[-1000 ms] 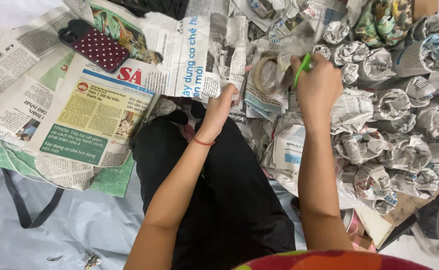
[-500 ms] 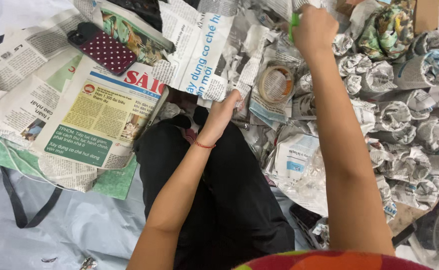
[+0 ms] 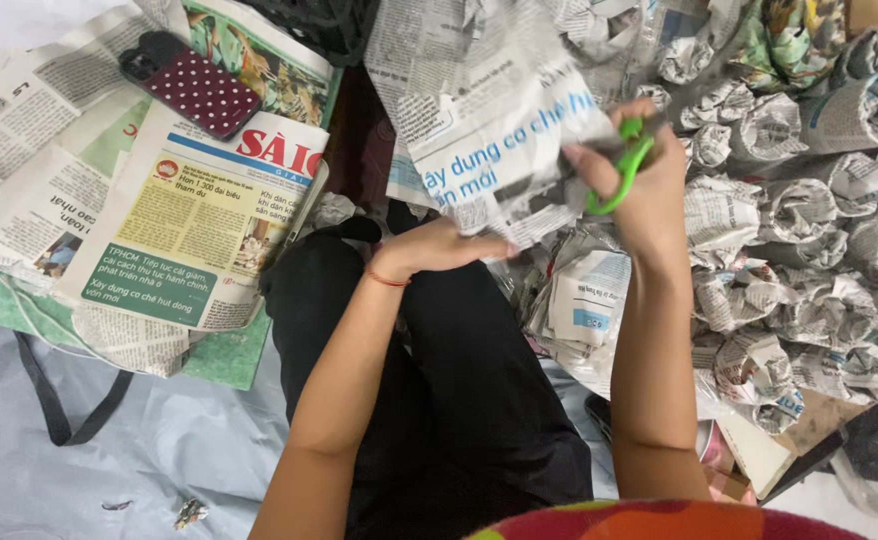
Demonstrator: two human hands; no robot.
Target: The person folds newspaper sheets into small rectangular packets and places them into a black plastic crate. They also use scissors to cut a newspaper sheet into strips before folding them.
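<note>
We see the right hand (image 3: 649,185) wrapped around the green handles of a pair of scissors (image 3: 621,170), fingers through the loops and closed on them. The blades point up and away and are hard to make out against the paper, so we cannot tell how far apart they stand. The scissors sit at the right edge of a crumpled newspaper sheet (image 3: 499,130) with large blue lettering.

The left hand (image 3: 439,248) lies below and to the left, fingers stretched flat towards the lower edge of that same sheet, touching or just under it; it does not clasp anything that we can see. A thin red band circles its wrist. Both forearms reach out over the person's black trousers (image 3: 479,400).

To the right we see a crowd of rolled newspaper bundles (image 3: 789,270) packed close together on the floor. To the left, a flat stack of newspapers (image 3: 189,230) lies open, and a phone in a dark red dotted case (image 3: 191,85) rests on top of it. A black strap (image 3: 54,405) trails across the pale sheet at the lower left.
</note>
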